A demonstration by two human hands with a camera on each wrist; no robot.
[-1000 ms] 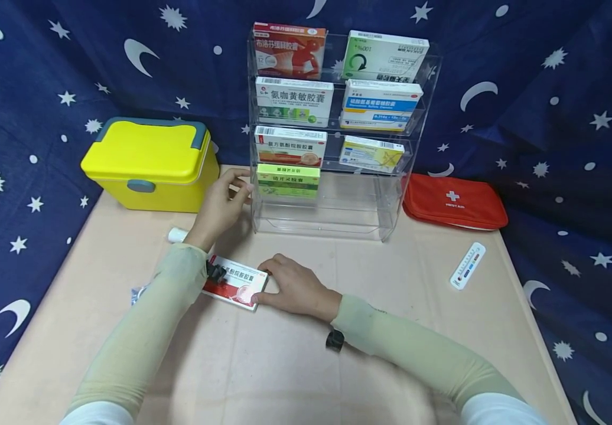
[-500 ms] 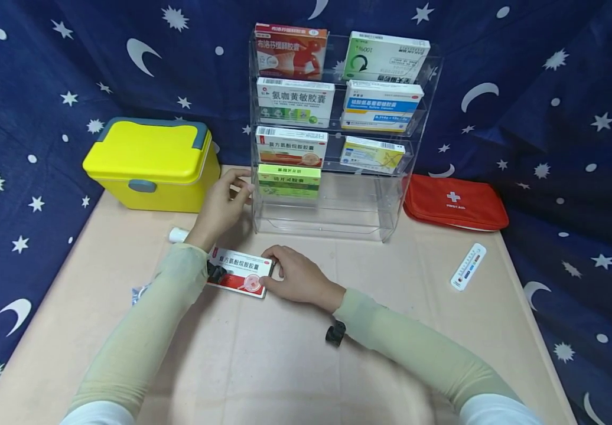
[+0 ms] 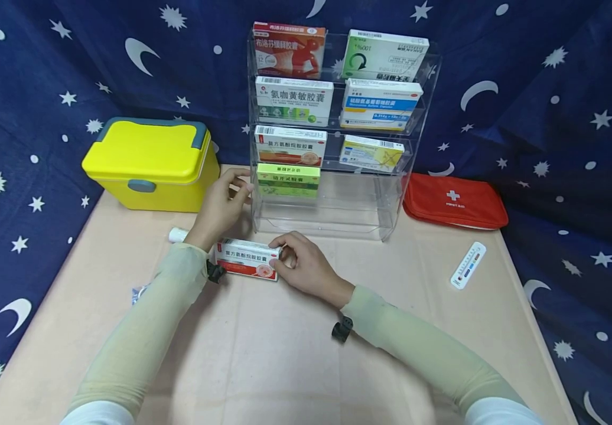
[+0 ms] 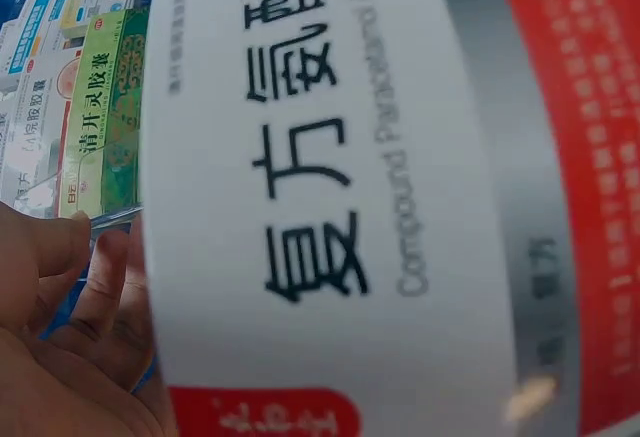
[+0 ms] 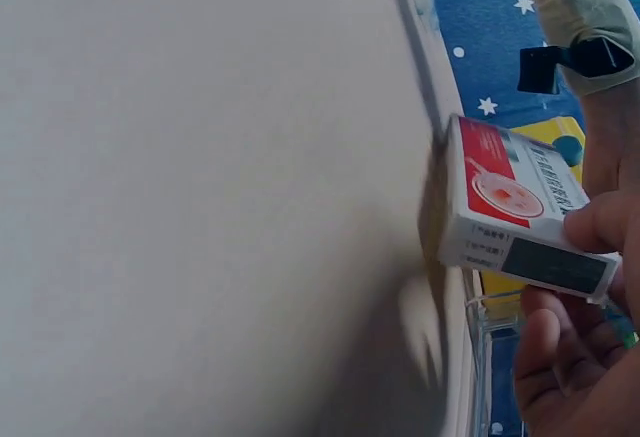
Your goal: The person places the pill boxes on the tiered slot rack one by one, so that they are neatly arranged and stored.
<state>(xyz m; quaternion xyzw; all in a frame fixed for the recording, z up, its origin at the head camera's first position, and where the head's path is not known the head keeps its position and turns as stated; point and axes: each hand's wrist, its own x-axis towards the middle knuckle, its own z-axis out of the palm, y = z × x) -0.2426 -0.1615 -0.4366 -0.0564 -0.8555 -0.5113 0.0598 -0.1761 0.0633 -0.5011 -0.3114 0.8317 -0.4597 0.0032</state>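
My right hand point(image 3: 311, 268) pinches the right end of a white and red medicine box point(image 3: 247, 260), thumb on its front. The box is tipped up with its printed front facing me, close to my left forearm. It fills much of the left wrist view; in the right wrist view, the medicine box point(image 5: 510, 192) shows its end panel. My left hand point(image 3: 221, 203) holds the left side edge of a clear acrylic display rack point(image 3: 338, 221), fingers bent there. A green medicine box point(image 3: 288, 182) stands in the rack's lowest tier, just right of that hand.
Several more medicine boxes point(image 3: 292, 103) fill the upper tiers. A yellow case point(image 3: 146, 159) stands left of the rack. A red first aid pouch point(image 3: 452, 203) and a thermometer card point(image 3: 468, 265) lie right. A white cylindrical object point(image 3: 177, 235) lies partly behind my left forearm.
My right hand has moved slightly away from me and to the right, tilting the medicine box up from nearly flat so its top edge shows. My left hand stays at the rack.
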